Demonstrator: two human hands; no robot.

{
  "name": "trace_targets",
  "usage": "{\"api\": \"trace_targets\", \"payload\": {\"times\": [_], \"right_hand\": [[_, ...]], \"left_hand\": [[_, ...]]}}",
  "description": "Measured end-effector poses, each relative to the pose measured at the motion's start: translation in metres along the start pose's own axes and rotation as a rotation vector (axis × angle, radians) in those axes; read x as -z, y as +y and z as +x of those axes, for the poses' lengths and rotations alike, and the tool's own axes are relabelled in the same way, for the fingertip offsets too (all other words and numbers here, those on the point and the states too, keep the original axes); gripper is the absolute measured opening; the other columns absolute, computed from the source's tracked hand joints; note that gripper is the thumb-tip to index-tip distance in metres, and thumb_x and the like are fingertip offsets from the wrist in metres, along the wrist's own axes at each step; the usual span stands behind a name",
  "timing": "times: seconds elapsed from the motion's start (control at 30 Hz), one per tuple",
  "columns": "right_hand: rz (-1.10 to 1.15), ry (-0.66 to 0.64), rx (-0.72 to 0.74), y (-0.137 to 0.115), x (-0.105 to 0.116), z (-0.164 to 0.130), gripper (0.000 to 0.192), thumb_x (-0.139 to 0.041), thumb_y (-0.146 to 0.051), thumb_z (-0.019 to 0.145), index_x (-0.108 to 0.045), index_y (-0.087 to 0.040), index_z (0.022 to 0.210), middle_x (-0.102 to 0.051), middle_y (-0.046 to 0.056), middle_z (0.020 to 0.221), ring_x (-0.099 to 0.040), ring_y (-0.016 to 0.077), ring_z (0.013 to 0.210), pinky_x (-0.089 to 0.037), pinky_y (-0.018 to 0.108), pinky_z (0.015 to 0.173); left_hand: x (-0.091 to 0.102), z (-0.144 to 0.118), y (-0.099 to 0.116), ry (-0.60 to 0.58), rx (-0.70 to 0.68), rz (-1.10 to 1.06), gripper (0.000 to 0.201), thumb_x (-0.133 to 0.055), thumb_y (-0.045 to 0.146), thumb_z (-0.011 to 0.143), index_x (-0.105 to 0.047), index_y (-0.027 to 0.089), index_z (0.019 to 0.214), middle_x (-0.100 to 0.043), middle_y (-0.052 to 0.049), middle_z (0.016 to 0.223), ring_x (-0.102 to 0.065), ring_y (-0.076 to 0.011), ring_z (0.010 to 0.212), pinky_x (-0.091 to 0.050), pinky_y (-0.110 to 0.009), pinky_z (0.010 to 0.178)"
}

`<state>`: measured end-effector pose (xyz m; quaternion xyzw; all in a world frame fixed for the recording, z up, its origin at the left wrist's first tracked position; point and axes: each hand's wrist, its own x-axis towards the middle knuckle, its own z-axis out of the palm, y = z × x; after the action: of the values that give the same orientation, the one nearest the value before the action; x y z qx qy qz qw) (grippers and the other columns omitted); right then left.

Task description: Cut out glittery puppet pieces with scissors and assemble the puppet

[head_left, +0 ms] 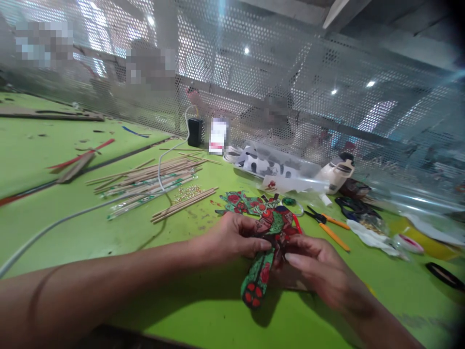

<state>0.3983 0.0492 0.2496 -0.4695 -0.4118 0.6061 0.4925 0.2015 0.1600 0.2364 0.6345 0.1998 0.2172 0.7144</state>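
Puppet [267,228] lay flat on counter [90,228], long axis running away from the person. Left hand [232,240] pinched its middle; right hand [319,269] fingers closed on same spot from opposite side.

— What closes off the far edge of the bench?

— A tall perforated grey metal screen [290,82], running the whole length of the bright green flat-topped bench [65,232] from the far left corner to the right.

— And behind the screen?

— Blurred shapes only; too dim through the holes to tell what they are. Small round ceiling lamps [247,50] glow through it, and pale daylight patches show at the upper left and at the right.

— Overhead?

— Grey beams [363,19] cross the upper right corner.

— How is the bench surface itself?

— Matte green, scuffed with dark specks near its middle, and brightly, evenly lit.
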Motion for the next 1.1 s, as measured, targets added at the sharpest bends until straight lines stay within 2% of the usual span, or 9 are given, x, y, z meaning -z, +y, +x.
{"api": "trace_targets", "payload": {"times": [0.13, 0.27, 0.37, 0.5, 0.7, 0.83, 0.97, 1.1], "right_hand": [[0.114, 0.037, -0.050, 0.001, -0.003, 0.002, 0.024, -0.086, -0.030, 0.076, -0.080, -0.016, 0.094, -0.077, 0.009, 0.087, -0.071, 0.0174, 0.079, -0.058, 0.032, 0.080], [0.113, 0.044, -0.057, 0.003, -0.007, 0.002, 0.027, -0.088, -0.033, 0.074, -0.081, -0.016, 0.095, -0.077, 0.009, 0.087, -0.071, 0.0167, 0.078, -0.058, 0.031, 0.080], [0.096, 0.065, -0.025, 0.005, -0.006, 0.001, 0.027, -0.088, -0.033, 0.075, -0.082, -0.019, 0.098, -0.077, 0.008, 0.087, -0.069, 0.0165, 0.078, -0.058, 0.031, 0.080], [0.009, 0.071, 0.033, 0.013, -0.001, -0.001, 0.022, -0.081, -0.031, 0.084, -0.081, -0.024, 0.105, -0.075, 0.005, 0.095, -0.069, 0.0170, 0.087, -0.056, 0.031, 0.084], [-0.104, 0.105, 0.098, 0.025, 0.010, -0.002, 0.021, -0.076, -0.032, 0.089, -0.080, -0.025, 0.109, -0.075, 0.006, 0.109, -0.069, 0.0217, 0.100, -0.055, 0.033, 0.090], [-0.125, 0.124, 0.093, 0.028, 0.012, -0.002, 0.022, -0.074, -0.031, 0.091, -0.079, -0.026, 0.111, -0.074, 0.005, 0.115, -0.070, 0.0208, 0.098, -0.055, 0.032, 0.090], [-0.035, 0.113, 0.046, 0.023, 0.003, -0.002, 0.023, -0.077, -0.031, 0.088, -0.079, -0.025, 0.110, -0.075, 0.006, 0.105, -0.070, 0.0180, 0.090, -0.055, 0.031, 0.087], [0.066, 0.089, 0.006, 0.018, -0.007, -0.002, 0.027, -0.080, -0.032, 0.085, -0.078, -0.023, 0.110, -0.074, 0.006, 0.099, -0.068, 0.0167, 0.084, -0.057, 0.031, 0.082]], "left_hand": [[0.000, 0.000, -0.001, 0.051, -0.060, 0.047, 0.025, -0.078, 0.032, 0.077, -0.074, 0.009, 0.088, -0.075, -0.006, 0.080, -0.066, -0.0165, 0.071, -0.054, -0.032, 0.076], [0.000, 0.001, 0.001, 0.172, -0.166, 0.235, 0.017, -0.075, 0.027, 0.078, -0.074, 0.011, 0.081, -0.074, -0.004, 0.077, -0.064, -0.0153, 0.070, -0.051, -0.027, 0.069], [-0.001, -0.001, 0.005, 0.237, -0.194, 0.378, 0.014, -0.075, 0.025, 0.077, -0.074, 0.012, 0.076, -0.072, -0.002, 0.071, -0.061, -0.0143, 0.067, -0.049, -0.023, 0.062], [-0.002, -0.003, 0.008, 0.265, -0.226, 0.487, 0.013, -0.074, 0.024, 0.079, -0.074, 0.013, 0.073, -0.069, -0.001, 0.065, -0.060, -0.0130, 0.062, -0.045, -0.021, 0.058], [-0.002, -0.005, 0.005, 0.300, -0.285, 0.612, 0.011, -0.074, 0.022, 0.080, -0.075, 0.014, 0.073, -0.071, -0.002, 0.070, -0.062, -0.0141, 0.065, -0.044, -0.022, 0.060], [-0.002, -0.006, 0.004, 0.308, -0.270, 0.630, 0.011, -0.072, 0.022, 0.081, -0.076, 0.013, 0.076, -0.070, -0.003, 0.070, -0.060, -0.0142, 0.064, -0.043, -0.023, 0.060], [-0.004, -0.005, 0.005, 0.322, -0.286, 0.589, 0.013, -0.074, 0.021, 0.079, -0.073, 0.013, 0.068, -0.065, -0.001, 0.063, -0.056, -0.0123, 0.060, -0.041, -0.022, 0.057], [-0.005, -0.005, 0.005, 0.306, -0.292, 0.505, 0.009, -0.073, 0.021, 0.079, -0.075, 0.014, 0.073, -0.068, -0.001, 0.067, -0.058, -0.0134, 0.062, -0.045, -0.022, 0.058]]}}
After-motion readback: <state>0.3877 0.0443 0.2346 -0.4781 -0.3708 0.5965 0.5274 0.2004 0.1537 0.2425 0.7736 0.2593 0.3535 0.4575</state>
